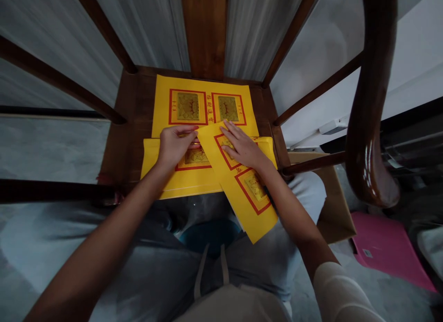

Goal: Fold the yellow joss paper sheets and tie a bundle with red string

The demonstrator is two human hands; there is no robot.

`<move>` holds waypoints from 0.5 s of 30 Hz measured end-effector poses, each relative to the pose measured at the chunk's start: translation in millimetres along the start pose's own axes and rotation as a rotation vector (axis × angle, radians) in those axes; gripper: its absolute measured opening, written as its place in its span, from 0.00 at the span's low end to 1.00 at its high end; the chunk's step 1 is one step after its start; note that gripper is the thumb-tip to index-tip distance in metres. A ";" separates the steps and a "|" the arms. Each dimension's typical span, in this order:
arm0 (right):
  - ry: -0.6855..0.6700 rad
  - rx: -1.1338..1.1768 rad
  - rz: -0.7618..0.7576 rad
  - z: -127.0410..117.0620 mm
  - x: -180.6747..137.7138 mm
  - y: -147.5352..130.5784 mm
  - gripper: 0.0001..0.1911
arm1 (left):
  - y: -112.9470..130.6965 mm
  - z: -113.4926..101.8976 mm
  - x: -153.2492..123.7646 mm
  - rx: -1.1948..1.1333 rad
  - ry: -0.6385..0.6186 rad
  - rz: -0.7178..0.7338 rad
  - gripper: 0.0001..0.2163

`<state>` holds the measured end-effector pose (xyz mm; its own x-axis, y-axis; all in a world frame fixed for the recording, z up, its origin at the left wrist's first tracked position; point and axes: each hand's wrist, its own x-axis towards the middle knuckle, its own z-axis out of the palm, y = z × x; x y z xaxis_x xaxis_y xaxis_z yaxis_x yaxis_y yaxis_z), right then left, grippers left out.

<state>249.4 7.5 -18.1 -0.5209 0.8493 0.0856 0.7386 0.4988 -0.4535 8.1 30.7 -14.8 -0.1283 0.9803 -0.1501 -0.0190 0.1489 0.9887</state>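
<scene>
Clock directions are taken from the middle of the chair seat [121, 146], backrest at 12. The seat is dark brown wood, with a broad flat splat [205, 33] at 12 o'clock and a glossy, curved armrest [370, 105] at 3.

The slanted sheet [232, 179], smooth yellow paper, lies across the front stack [187, 178], its long axis running from 11 toward 5 and its lower end overhanging the seat. It bears two red-framed squares with metallic-looking, flower-printed panels. The rear sheet [208, 103], matching in print, lies flat toward 12.

Left hand [176, 144]: bent, thumb and forefinger close together at the slanted sheet's 11 o'clock corner; cannot tell whether paper is clamped. Right hand [242, 146]: fingers extended, slightly apart, laid on the slanted sheet's upper print.

At 4 o'clock, off the seat: a brown cardboard box [334, 193] and, beyond it, a flat pink panel [387, 248].
</scene>
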 end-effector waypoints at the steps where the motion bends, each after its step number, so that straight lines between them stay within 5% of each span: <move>1: -0.003 -0.009 0.000 -0.4 -0.4 0.3 0.36 | 0.0 -0.2 0.3 0.001 -0.004 -0.005 0.06; 15: -0.019 -0.114 0.044 7.9 -1.7 4.7 0.37 | -1.8 1.9 3.5 0.003 -0.013 -0.004 0.04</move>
<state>250.3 7.0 -27.4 -0.4943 0.8678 0.0512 0.8042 0.4788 -0.3522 9.5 34.1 -17.1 -0.1153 0.9813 -0.1544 -0.0164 0.1535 0.9880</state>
